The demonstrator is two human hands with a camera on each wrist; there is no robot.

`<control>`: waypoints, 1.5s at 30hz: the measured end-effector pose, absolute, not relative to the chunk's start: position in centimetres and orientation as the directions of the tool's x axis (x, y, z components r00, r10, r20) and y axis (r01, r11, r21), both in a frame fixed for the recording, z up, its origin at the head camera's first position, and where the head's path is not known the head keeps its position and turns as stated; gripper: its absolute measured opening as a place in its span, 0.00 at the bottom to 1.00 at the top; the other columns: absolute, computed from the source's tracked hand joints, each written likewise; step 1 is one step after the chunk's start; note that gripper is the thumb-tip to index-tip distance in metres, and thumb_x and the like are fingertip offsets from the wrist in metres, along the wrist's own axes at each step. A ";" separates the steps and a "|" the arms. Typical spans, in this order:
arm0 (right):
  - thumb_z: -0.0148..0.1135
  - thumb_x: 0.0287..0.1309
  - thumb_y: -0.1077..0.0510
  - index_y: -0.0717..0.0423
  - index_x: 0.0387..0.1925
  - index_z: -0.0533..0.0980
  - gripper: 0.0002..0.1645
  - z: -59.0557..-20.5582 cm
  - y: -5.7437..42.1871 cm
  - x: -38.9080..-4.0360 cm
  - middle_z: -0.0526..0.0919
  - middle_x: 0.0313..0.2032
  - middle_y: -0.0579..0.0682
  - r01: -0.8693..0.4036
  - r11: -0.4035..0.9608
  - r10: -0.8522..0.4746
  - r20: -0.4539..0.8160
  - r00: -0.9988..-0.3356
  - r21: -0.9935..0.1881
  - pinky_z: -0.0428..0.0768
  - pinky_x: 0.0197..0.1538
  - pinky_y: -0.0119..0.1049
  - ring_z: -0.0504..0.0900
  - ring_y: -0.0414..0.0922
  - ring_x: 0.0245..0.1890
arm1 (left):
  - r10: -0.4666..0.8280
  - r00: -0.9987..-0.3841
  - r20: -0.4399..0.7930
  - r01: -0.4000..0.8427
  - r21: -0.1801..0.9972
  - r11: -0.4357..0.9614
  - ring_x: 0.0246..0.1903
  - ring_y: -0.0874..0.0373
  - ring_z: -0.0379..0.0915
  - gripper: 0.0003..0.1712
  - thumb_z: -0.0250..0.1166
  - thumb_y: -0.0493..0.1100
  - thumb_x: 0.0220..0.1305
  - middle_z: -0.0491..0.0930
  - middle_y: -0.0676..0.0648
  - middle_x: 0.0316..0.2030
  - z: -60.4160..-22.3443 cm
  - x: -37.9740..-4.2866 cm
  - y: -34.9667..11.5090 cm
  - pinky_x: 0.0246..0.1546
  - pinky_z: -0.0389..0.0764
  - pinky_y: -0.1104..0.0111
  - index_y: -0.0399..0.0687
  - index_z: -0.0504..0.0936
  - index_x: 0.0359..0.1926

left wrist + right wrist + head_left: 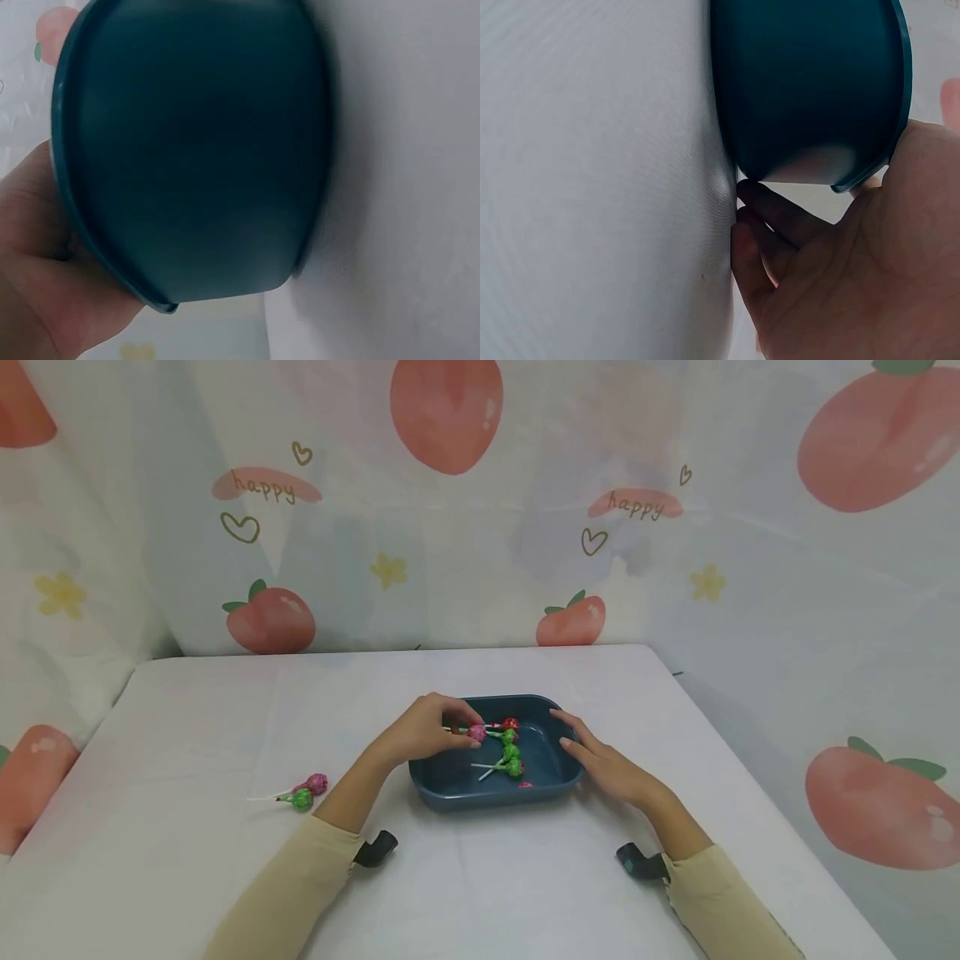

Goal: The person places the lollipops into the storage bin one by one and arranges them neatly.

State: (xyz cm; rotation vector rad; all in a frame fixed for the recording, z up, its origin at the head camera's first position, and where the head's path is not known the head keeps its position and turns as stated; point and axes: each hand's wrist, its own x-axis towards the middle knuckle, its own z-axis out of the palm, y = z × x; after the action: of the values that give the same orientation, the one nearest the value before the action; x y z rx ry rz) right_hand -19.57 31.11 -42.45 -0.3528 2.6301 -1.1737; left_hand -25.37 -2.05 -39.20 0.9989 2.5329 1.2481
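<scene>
My left hand (pixel 420 728) reaches over the left side of a dark blue dish (pixel 491 797) and pinches a pink lollipop (pixel 477 734) between thumb and fingers. Inside the dish lie a red lollipop (pixel 511 724), several green lollipops (pixel 514 767) and a pink piece (pixel 526 785) partly hidden by the near wall. My right hand (pixel 611 768) rests on the dish's right rim, its thumb and forefinger over the edge. In the right wrist view, its other fingers (pixel 780 214) extend down outside the wall toward the table. The dish wall (pixel 202 150) hides the left fingertips in the left wrist view.
Left of the dish, a pink lollipop (pixel 318 783) and a green lollipop (pixel 302 800) lie together on the white-covered table (pixel 480 893). A peach-printed curtain (pixel 480 552) stands behind the table and at its sides.
</scene>
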 end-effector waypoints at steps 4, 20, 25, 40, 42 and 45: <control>0.38 0.83 0.41 0.30 0.82 0.46 0.33 -42.3 31.2 -19.7 0.46 0.81 0.56 -0.130 0.655 -0.317 -0.115 -0.941 -0.744 0.47 0.69 0.74 0.47 0.65 0.78 | 0.624 -0.763 0.171 0.515 0.744 0.425 0.39 0.57 0.76 0.15 0.79 0.43 0.60 0.84 0.57 0.37 -39.6 -25.4 -1.6 0.41 0.78 0.65 0.50 0.90 0.48; 0.38 0.83 0.41 0.30 0.82 0.46 0.33 -42.4 30.8 -19.5 0.46 0.81 0.57 -0.121 0.650 -0.315 -0.121 -0.941 -0.750 0.47 0.68 0.75 0.47 0.67 0.77 | 0.596 -0.779 0.196 0.545 0.683 0.486 0.38 0.59 0.75 0.15 0.79 0.43 0.60 0.82 0.56 0.38 -41.1 -25.2 -1.3 0.37 0.75 0.66 0.51 0.89 0.49; 0.38 0.83 0.41 0.29 0.82 0.46 0.33 -42.4 30.9 -19.5 0.47 0.81 0.57 -0.115 0.663 -0.303 -0.125 -0.945 -0.740 0.47 0.67 0.76 0.47 0.67 0.77 | 0.566 -0.795 0.220 0.533 0.699 0.477 0.39 0.59 0.75 0.15 0.78 0.41 0.61 0.81 0.55 0.39 -41.3 -25.2 -1.2 0.37 0.77 0.67 0.50 0.88 0.49; 0.37 0.83 0.40 0.28 0.81 0.47 0.32 -42.6 31.1 -19.4 0.47 0.81 0.56 -0.132 0.641 -0.322 -0.109 -0.941 -0.756 0.46 0.67 0.77 0.46 0.66 0.78 | 0.567 -0.807 0.164 0.528 0.629 0.570 0.40 0.60 0.75 0.13 0.78 0.44 0.61 0.85 0.55 0.41 -41.4 -25.4 -0.7 0.44 0.76 0.64 0.52 0.89 0.47; 0.37 0.83 0.39 0.28 0.81 0.47 0.32 -42.6 31.1 -19.5 0.47 0.81 0.56 -0.133 0.642 -0.323 -0.109 -0.940 -0.755 0.46 0.67 0.76 0.46 0.65 0.78 | 0.567 -0.809 0.154 0.525 0.624 0.579 0.39 0.60 0.76 0.13 0.78 0.44 0.61 0.85 0.55 0.41 -41.5 -25.4 -0.7 0.43 0.77 0.63 0.52 0.89 0.47; 0.38 0.82 0.39 0.28 0.81 0.47 0.33 -42.5 31.0 -19.5 0.47 0.81 0.56 -0.134 0.642 -0.324 -0.109 -0.940 -0.755 0.46 0.67 0.76 0.46 0.65 0.78 | 0.569 -0.809 0.146 0.524 0.618 0.586 0.40 0.60 0.77 0.13 0.78 0.43 0.61 0.86 0.54 0.40 -41.5 -25.4 -0.8 0.44 0.78 0.62 0.52 0.90 0.47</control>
State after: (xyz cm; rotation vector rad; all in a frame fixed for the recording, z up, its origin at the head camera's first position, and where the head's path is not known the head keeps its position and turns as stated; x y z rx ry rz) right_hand -19.54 30.98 -42.52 -0.3732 2.6284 -1.1809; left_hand -25.36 -0.77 -41.53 0.9445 2.7370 1.0326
